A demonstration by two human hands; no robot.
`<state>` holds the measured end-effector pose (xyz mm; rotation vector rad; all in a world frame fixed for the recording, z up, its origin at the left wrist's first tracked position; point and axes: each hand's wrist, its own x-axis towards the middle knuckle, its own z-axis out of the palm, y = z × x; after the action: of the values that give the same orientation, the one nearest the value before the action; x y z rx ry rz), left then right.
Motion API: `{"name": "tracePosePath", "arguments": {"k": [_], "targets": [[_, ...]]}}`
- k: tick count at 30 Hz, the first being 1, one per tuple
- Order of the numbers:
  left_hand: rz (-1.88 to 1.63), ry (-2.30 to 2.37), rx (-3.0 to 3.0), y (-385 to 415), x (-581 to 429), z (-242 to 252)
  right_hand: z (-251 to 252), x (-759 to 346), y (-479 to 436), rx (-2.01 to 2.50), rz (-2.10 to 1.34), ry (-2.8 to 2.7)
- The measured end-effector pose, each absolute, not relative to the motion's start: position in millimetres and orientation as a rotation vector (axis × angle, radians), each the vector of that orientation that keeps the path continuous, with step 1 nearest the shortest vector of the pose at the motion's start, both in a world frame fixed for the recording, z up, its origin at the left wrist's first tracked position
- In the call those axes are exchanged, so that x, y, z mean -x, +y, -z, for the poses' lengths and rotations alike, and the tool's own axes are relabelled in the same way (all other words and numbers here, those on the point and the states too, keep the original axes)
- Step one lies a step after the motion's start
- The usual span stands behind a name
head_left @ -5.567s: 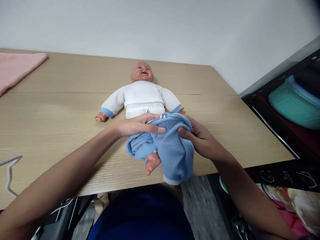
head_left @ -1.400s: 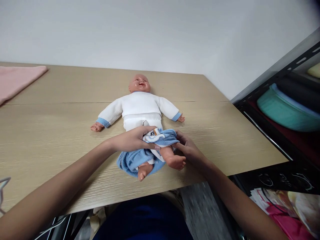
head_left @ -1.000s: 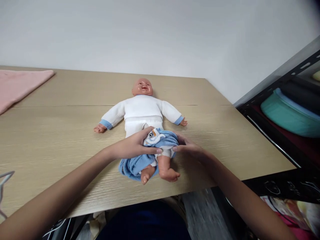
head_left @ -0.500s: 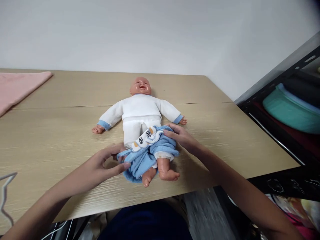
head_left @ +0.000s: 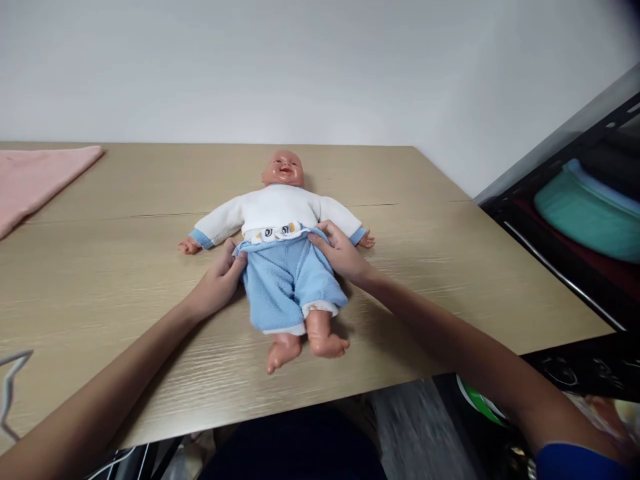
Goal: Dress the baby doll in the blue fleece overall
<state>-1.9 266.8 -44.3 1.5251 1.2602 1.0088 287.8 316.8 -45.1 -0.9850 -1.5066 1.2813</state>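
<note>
A baby doll lies on its back on the wooden table, head toward the wall, arms spread. It wears a white top with blue cuffs. Blue pants with white hems cover its legs to below the knees, and the waistband with a cartoon face sits at the doll's waist. My left hand pinches the waistband at its left end. With thumb and fingers, my right hand grips the right end. The doll's bare feet stick out below the hems.
Pink cloth lies at the table's far left. A white wire-like object is at the left front edge. On the right, a black shelf beside the table holds a teal container.
Both hands have moved up the doll, bringing the blue pants from the lower legs to the waist. The white leggings are now covered and the pants lie smoother over the legs.
</note>
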Motion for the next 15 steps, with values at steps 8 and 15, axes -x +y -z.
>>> {"name": "tracePosePath", "arguments": {"k": [8,15], "targets": [[-1.323,1.240,-1.692,279,-4,37,55,-295,333,0.956,-1.406,-1.351],[-1.279,1.289,-1.578,305,6,43,58,-294,339,0.926,-1.365,-1.335]]}}
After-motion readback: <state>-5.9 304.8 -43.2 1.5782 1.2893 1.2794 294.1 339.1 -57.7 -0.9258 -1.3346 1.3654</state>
